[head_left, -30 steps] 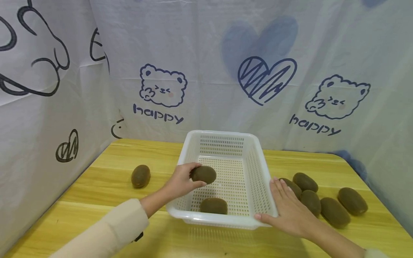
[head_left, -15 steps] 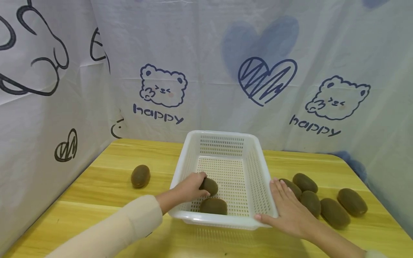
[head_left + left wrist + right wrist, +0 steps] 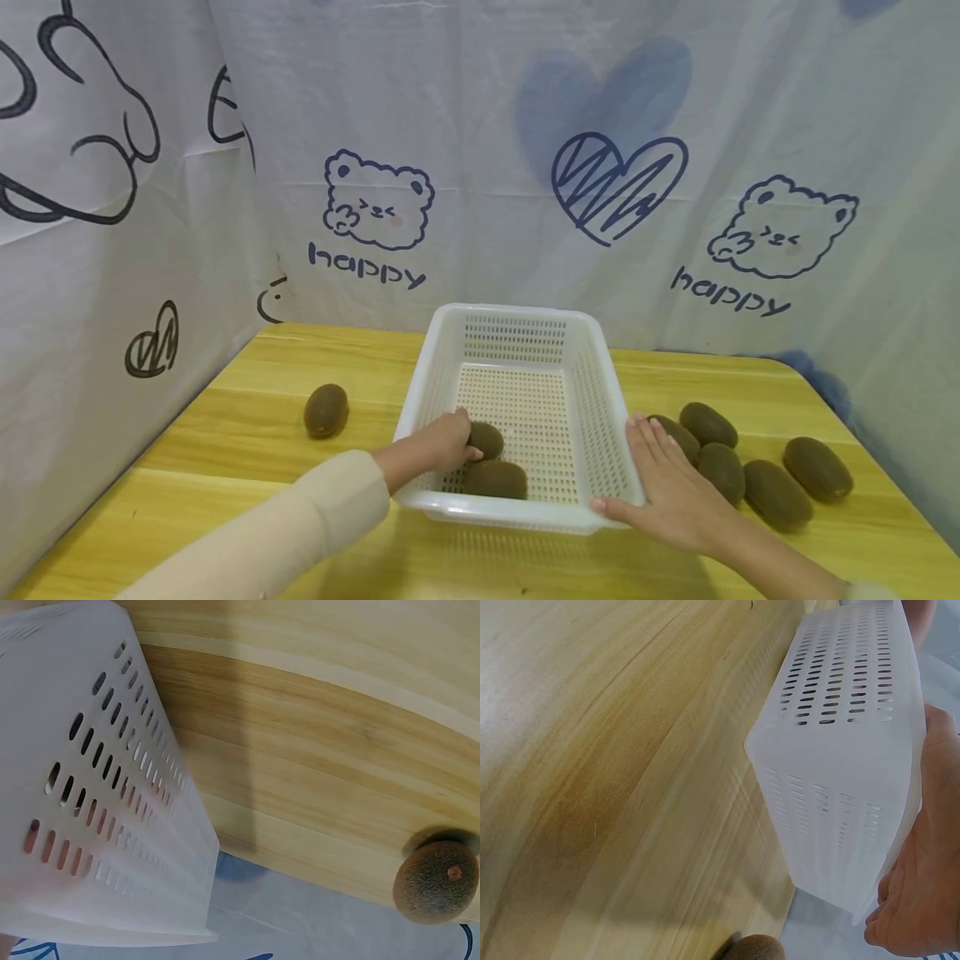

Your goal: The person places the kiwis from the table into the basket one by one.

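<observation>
In the head view a white plastic basket [image 3: 525,307] with slotted sides stands on the table. My left hand [image 3: 442,443] reaches over its left rim and holds a brown kiwifruit [image 3: 487,439] low inside. Right beside that fruit, a second kiwifruit [image 3: 495,481] lies by the basket's front wall. My right hand [image 3: 671,492] rests along the right rim near the front corner, its fingers straight and the thumb across the rim. From the right wrist view the same hand [image 3: 926,855] lies against the basket's edge. The left wrist view shows only the basket's outer wall [image 3: 97,765], not the fingers' grip.
A lone kiwifruit [image 3: 327,410] lies left of the basket, also seen in the left wrist view [image 3: 436,882]. Several more kiwifruit [image 3: 778,496] sit to the right, some close behind my right hand. A printed cloth [image 3: 495,208] hangs behind the yellow wooden table [image 3: 225,467].
My left hand has moved down and toward the front inside the basket with the kiwifruit, bringing it next to the other one. My right hand and the basket have stayed put.
</observation>
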{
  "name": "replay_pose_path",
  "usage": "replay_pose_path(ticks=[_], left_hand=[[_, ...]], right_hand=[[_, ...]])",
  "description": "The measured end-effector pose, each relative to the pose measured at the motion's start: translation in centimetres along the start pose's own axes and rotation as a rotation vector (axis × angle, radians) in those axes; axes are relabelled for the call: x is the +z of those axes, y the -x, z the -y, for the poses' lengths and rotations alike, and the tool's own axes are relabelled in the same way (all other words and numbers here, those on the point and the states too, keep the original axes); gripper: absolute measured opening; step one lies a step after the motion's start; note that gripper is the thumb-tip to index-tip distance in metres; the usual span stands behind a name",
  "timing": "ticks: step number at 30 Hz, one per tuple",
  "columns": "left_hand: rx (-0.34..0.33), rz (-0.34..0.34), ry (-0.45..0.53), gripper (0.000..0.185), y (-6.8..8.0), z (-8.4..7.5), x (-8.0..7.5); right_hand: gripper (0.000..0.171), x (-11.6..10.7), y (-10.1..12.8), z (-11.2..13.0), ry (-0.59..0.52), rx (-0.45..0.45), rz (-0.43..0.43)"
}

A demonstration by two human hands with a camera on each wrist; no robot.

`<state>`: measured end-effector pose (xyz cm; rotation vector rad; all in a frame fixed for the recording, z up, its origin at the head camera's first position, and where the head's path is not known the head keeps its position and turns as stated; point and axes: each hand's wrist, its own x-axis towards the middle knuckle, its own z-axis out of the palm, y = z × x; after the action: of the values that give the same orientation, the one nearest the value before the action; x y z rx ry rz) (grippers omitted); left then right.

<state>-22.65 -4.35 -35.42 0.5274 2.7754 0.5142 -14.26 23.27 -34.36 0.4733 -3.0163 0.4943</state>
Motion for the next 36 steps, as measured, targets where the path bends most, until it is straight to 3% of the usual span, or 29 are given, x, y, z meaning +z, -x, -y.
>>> replay_pose_path(ticks=[4, 7, 17, 28, 36], left_hand=[[0.019, 0.015, -0.047, 0.029, 0.1, 0.0, -0.2], [0.042, 0.009, -0.051, 0.026, 0.3, 0.0, -0.4], [0.229, -0.142, 0.025, 0.044, 1.0, -0.2, -1.6], [0.407, -0.468, 0.117, 0.042, 1.9, 0.9, -2.5], [0.439, -0.679, 0.202, 0.044, 2.3, 2.1, -2.7]], right_hand=[[0.106, 0.1, 0.0, 0.0, -0.005, -0.004, -0.005], [0.106, 0.1, -0.1, 0.0, -0.010, -0.005, -0.006], [0.106, 0.1, 0.0, 0.0, -0.001, -0.008, -0.010], [0.107, 0.1, 0.0, 0.0, -0.011, -0.005, -0.006], [0.106, 0.1, 0.0, 0.0, -0.011, -0.010, -0.013]])
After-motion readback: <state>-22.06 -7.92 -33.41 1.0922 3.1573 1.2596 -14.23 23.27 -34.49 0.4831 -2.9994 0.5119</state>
